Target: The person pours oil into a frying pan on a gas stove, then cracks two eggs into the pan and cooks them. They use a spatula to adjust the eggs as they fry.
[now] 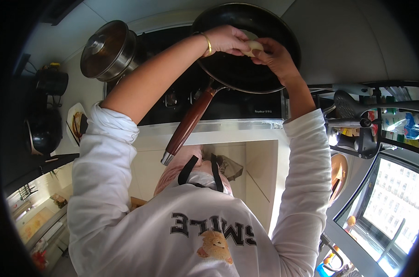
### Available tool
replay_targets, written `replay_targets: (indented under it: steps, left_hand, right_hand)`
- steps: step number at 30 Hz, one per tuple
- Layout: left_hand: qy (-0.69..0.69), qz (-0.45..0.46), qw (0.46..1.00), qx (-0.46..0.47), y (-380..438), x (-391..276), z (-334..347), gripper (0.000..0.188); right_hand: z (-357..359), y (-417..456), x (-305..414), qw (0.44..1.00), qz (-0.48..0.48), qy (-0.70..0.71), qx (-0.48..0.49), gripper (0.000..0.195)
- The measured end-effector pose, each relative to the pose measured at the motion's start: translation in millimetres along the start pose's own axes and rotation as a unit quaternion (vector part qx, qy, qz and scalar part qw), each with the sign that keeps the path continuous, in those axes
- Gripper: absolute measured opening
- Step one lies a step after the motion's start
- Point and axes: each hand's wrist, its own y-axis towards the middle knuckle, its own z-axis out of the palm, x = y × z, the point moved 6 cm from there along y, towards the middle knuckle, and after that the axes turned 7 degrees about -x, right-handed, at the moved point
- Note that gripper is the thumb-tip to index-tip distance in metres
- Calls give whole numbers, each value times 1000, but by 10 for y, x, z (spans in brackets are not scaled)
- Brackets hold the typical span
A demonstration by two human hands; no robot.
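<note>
A pale egg [254, 47] is pinched between the fingertips of both hands, above a large black frying pan [244, 78]. My left hand [228, 41], with a gold bangle at the wrist, grips the egg from the left. From the right, my right hand [274, 57] has its thumb and fingers around it. The fingers cover part of the shell, so I cannot tell whether it is cracked. Behind the egg, a pale patch [250, 34] shows in the pan, partly hidden by my hands. The pan's brown handle [190, 124] points towards me.
The pan sits on a black cooktop [150, 110] with control knobs. A lidded steel pot [107, 50] stands on the left, near a white dish [76, 121] with brown contents. At right, a rack [377, 114] holds a slotted turner [348, 104], close to my right forearm.
</note>
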Motion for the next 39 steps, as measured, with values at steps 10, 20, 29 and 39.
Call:
replay_targets:
  steps: [10,20,29,39]
  left_hand:
    - [40,-18,999,13,193,92,39,46]
    - [20,-15,1000,13,176,91,22,44]
    - [81,-39,996,14,172,80,36,42]
    - [73,-11,997,-1,191,92,20,44]
  right_hand:
    - [-18,87,-96,999,-6,-34,-16,43]
    - [4,28,-67,1000,0,-12,5,50]
    - [76,31,-11,992,3,-127,-11,48]
    - [19,98,-155,1000,30,-7,3,49]
